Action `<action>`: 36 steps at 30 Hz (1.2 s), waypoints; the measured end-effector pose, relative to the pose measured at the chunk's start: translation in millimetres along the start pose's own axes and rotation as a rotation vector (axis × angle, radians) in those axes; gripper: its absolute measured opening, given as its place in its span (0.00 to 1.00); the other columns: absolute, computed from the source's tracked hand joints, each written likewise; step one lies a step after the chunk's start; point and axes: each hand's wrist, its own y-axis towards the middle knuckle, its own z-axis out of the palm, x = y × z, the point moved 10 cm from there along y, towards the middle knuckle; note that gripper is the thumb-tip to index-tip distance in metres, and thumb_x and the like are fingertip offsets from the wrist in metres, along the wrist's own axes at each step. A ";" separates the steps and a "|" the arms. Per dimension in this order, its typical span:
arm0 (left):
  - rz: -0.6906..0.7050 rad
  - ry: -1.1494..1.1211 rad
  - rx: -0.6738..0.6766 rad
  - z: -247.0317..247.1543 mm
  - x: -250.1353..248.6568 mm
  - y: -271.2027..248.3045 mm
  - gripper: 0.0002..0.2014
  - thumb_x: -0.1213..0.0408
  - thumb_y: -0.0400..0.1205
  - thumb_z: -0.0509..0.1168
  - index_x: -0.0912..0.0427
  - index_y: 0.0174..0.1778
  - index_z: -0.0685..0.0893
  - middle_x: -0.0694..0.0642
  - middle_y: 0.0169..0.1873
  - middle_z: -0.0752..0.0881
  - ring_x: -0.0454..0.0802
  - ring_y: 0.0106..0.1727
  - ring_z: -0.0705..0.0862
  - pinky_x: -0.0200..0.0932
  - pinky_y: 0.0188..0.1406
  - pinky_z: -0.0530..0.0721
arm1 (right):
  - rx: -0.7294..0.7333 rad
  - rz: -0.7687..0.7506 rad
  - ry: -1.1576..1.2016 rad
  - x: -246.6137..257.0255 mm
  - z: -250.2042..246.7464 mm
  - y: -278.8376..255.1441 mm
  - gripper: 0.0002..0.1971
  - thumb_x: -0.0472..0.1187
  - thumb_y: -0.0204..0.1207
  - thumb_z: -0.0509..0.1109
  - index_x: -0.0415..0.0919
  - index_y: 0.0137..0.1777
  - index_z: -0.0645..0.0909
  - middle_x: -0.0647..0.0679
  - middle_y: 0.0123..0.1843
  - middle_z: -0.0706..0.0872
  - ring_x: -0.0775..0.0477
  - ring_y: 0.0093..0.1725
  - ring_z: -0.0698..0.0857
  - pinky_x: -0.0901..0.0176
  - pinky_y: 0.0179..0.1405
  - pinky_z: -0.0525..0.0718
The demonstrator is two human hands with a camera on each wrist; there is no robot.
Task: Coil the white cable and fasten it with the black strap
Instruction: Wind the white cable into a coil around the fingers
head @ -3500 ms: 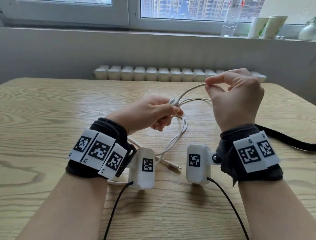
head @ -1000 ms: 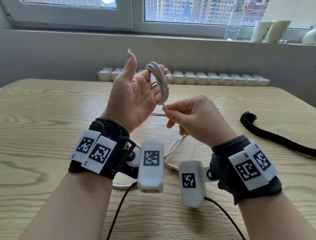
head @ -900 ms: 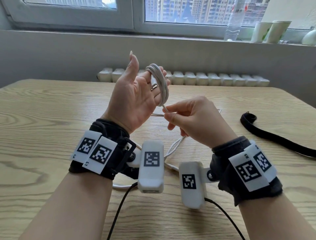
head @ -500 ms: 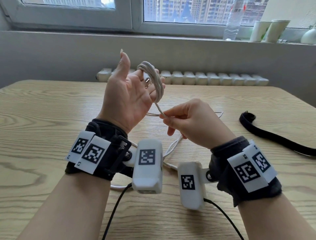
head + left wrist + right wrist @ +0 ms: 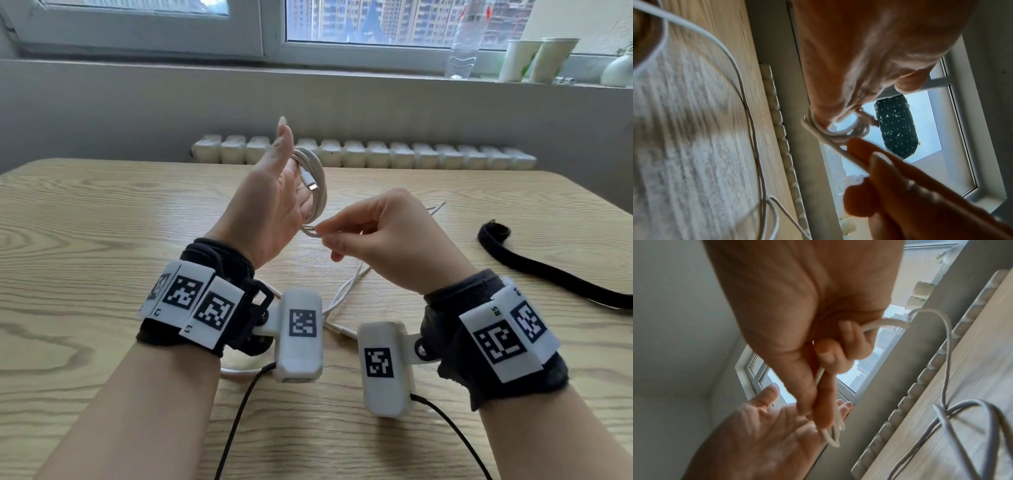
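My left hand (image 5: 291,161) is raised with the palm turned right, thumb up and fingers straight. The white cable (image 5: 317,178) is wound in several turns round those fingers, and its metal plug lies against them. My right hand (image 5: 324,236) pinches the free cable between thumb and forefinger just below the coil. In the right wrist view the cable (image 5: 890,322) runs out past my curled fingers toward the open left palm (image 5: 766,426). In the left wrist view the coil (image 5: 830,133) sits at my fingers. The black strap (image 5: 548,274) lies flat on the table at the right, apart from both hands.
Loose white cable (image 5: 342,294) trails over the wooden table (image 5: 102,222) under my wrists, with another length further back. A radiator (image 5: 376,154) runs behind the far edge. A bottle (image 5: 462,44) and cups (image 5: 534,58) stand on the windowsill.
Since 3.5 s ago the cable has been wound round my raised left fingers. Over the last second my right hand slid left under the coil with the free cable, and the left palm turned more rightward.
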 end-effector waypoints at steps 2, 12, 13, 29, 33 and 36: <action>-0.026 0.021 0.026 2.2 4.3 0.8 0.44 0.35 0.79 0.45 0.63 0.83 0.43 0.61 0.83 0.50 0.55 0.83 0.55 0.52 0.81 0.58 | -0.029 -0.037 0.043 6.8 -6.2 -1.0 0.05 0.35 0.71 0.77 0.42 0.45 0.92 0.49 0.33 0.91 0.65 0.28 0.85 0.77 0.33 0.77; -0.151 0.194 0.198 18.1 19.8 -3.7 0.44 0.32 0.78 0.41 0.67 0.78 0.62 0.66 0.74 0.73 0.60 0.73 0.75 0.56 0.76 0.69 | -0.221 -0.097 0.218 7.9 -36.3 -2.8 0.06 0.31 0.64 0.81 0.42 0.37 0.89 0.48 0.36 0.92 0.53 0.35 0.91 0.62 0.39 0.88; -0.155 0.230 0.204 19.7 20.0 -5.1 0.43 0.33 0.78 0.40 0.66 0.77 0.65 0.69 0.72 0.74 0.65 0.74 0.73 0.59 0.76 0.68 | -0.242 -0.098 0.221 7.3 -39.5 -3.4 0.06 0.32 0.63 0.82 0.42 0.36 0.89 0.48 0.35 0.92 0.51 0.36 0.91 0.60 0.39 0.89; -0.114 0.529 0.292 29.6 22.8 -13.1 0.41 0.40 0.83 0.37 0.79 0.59 0.75 0.57 0.30 0.84 0.49 0.32 0.79 0.41 0.37 0.77 | -0.338 -0.138 0.222 9.3 -53.1 -5.5 0.09 0.38 0.61 0.84 0.43 0.37 0.87 0.53 0.34 0.89 0.57 0.33 0.88 0.65 0.36 0.87; -0.144 0.538 0.294 32.2 23.9 -15.5 0.38 0.39 0.82 0.37 0.67 0.48 0.83 0.55 0.24 0.78 0.47 0.27 0.75 0.40 0.33 0.76 | -0.347 -0.153 0.294 9.8 -54.8 -5.3 0.09 0.35 0.62 0.83 0.38 0.39 0.86 0.51 0.33 0.88 0.62 0.30 0.86 0.72 0.33 0.82; -0.126 0.582 0.330 34.2 23.4 -16.6 0.39 0.37 0.82 0.40 0.67 0.55 0.85 0.50 0.20 0.75 0.46 0.25 0.72 0.39 0.31 0.75 | -0.365 -0.166 0.314 9.0 -56.7 -4.9 0.08 0.36 0.62 0.83 0.41 0.38 0.86 0.50 0.35 0.89 0.58 0.33 0.86 0.66 0.37 0.85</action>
